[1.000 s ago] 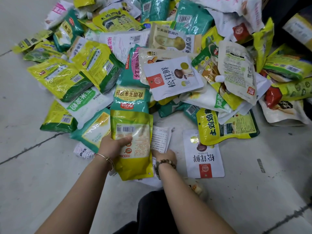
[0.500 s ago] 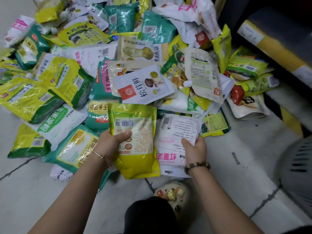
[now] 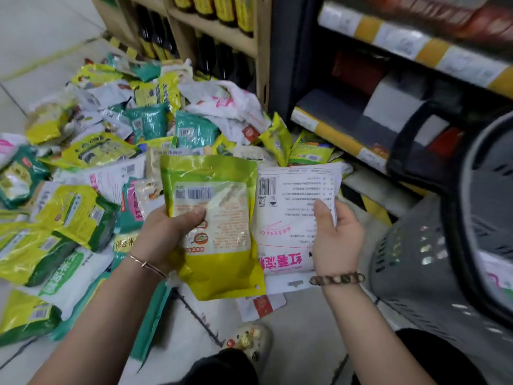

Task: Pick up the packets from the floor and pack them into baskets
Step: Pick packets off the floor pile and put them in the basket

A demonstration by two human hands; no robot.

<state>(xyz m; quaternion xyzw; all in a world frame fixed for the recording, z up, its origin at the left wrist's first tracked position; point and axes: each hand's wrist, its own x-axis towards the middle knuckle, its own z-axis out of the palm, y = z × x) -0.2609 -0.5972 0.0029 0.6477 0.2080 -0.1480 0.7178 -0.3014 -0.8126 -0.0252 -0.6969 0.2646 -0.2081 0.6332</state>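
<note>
Packets (image 3: 216,218) now aloft beside grey basket (image 3: 410,273)

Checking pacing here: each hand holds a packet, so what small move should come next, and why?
Probably swing both packets rightward and drop them into the grey basket: the left hand grips the yellow packet, the right hand the white packet, both held above the pile, and the basket stands just right of them.

Glossy plastic packets (image 3: 83,218) (crinkled film), matt perforated plastic basket (image 3: 416,273), wooden shelf (image 3: 261,51).
</note>
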